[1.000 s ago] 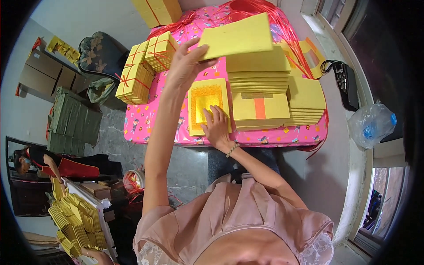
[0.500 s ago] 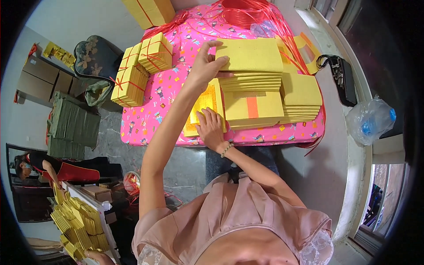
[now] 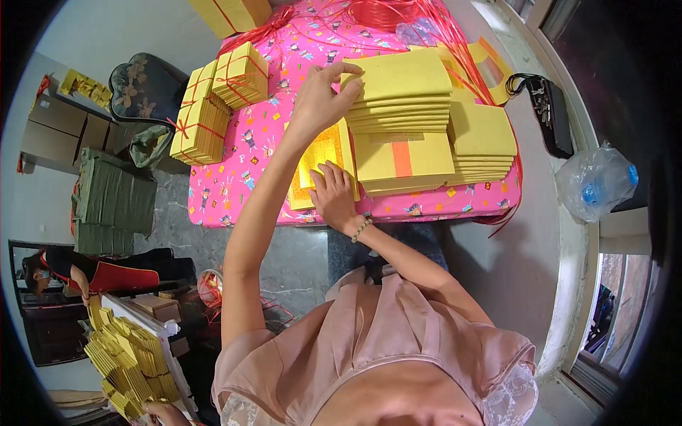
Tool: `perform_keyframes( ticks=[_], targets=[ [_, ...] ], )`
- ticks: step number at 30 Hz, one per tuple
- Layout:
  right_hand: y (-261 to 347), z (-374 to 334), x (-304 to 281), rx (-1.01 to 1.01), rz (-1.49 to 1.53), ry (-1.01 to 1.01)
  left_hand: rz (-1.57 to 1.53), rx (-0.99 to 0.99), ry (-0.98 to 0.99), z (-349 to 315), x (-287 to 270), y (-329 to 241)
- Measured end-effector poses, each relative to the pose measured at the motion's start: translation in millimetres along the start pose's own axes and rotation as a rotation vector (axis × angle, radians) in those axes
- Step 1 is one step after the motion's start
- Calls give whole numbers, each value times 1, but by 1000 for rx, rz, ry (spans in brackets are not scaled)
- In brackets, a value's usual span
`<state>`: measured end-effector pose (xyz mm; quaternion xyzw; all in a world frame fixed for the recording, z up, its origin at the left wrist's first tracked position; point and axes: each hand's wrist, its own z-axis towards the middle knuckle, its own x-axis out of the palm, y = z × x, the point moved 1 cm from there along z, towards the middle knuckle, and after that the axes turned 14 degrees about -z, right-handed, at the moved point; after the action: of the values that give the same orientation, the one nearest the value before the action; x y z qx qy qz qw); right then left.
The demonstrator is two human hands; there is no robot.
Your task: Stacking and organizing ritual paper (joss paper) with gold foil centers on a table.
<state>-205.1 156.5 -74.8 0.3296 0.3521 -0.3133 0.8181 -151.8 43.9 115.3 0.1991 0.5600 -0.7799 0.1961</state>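
Note:
My left hand point(image 3: 323, 98) reaches to the left end of a stack of folded yellow paper packets. Its thumb and forefinger close on the edge of the top yellow paper packet point(image 3: 398, 73). The stack rests on a yellow box point(image 3: 433, 157) with an orange strip on its front. Just left of that box, my right hand point(image 3: 334, 195) lies with fingers spread on a yellow paper pad point(image 3: 323, 157) with a shiny gold face. Part of the pad is hidden under my left forearm and right fingers.
A pink patterned cloth point(image 3: 270, 184) covers the table. Tied yellow bundles point(image 3: 202, 121) stand at left, more packets point(image 3: 484, 131) at right, and red strands point(image 3: 469, 67) behind. A black bag point(image 3: 550, 117) lies on the sill. At lower left, a person point(image 3: 67, 270) works beside heaped yellow packets point(image 3: 128, 355).
The view has shifted slightly. My left fingers have moved back toward the top packet's left edge, and that packet lies closer to the stack. My right hand stays on the gold-faced pad.

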Motion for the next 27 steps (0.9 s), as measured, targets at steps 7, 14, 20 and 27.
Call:
perform_keyframes(
  ticks=[7,14,20,27],
  targets=[
    [1,1,-1,4,3,12,-116,160,13,5,0,3],
    [0,2,1,0,19,-7,-168,178,-36,2,-2,0],
    [-2,2,-15,-5,6,205,-282,174,-218,-41,-12,29],
    [-7,-3,-22,-162,-120,241,-237,-253,0,-130,-30,122]
  ],
)
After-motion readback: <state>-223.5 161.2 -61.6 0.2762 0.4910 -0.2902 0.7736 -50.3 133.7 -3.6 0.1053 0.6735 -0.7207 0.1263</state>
